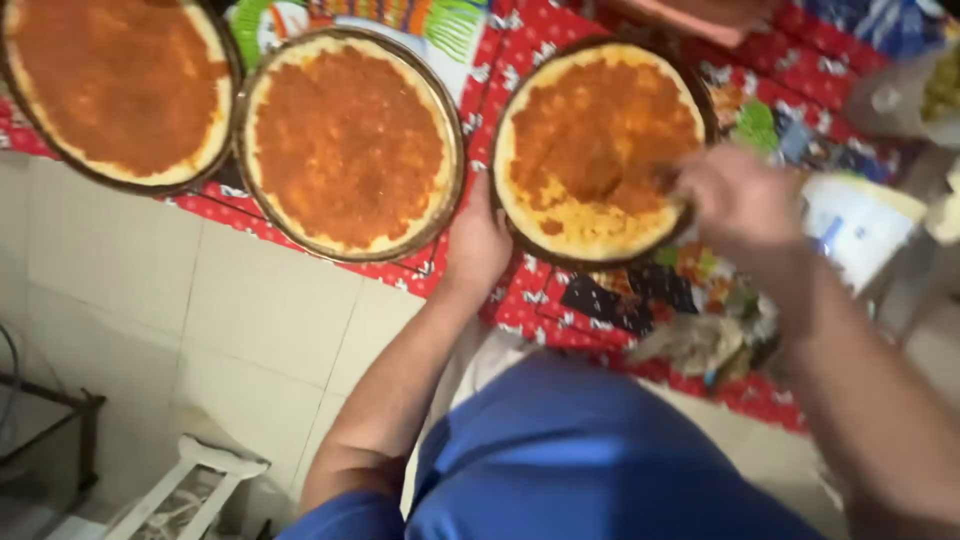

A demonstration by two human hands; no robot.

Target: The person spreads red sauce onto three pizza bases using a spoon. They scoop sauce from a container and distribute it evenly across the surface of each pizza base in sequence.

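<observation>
**Sauce going on the right-hand pizza**

Nearest the camera is the person's blue shirt point(590, 450), with pale floor tiles point(230, 320) left of it. Both forearms reach up from there to the right pizza point(598, 150), which sits in a dark pan on the worktop point(560, 310) under a red patterned cloth.

The left hand point(478, 245) rests at the pan's near-left rim, fingers curled against the edge. The right hand point(738, 195) is over the pizza's right edge, blurred; its grip looks pressed together on something thin reaching into the sauce, but I cannot tell what. Sauce covers most of this base, with a bare yellow strip along the near side.

Left of it lies the middle pizza point(348, 145), fully sauced, and further left the left pizza point(115, 85), likewise covered. Right of the right pizza lie a white packet point(865, 230) and blurred clutter.
</observation>
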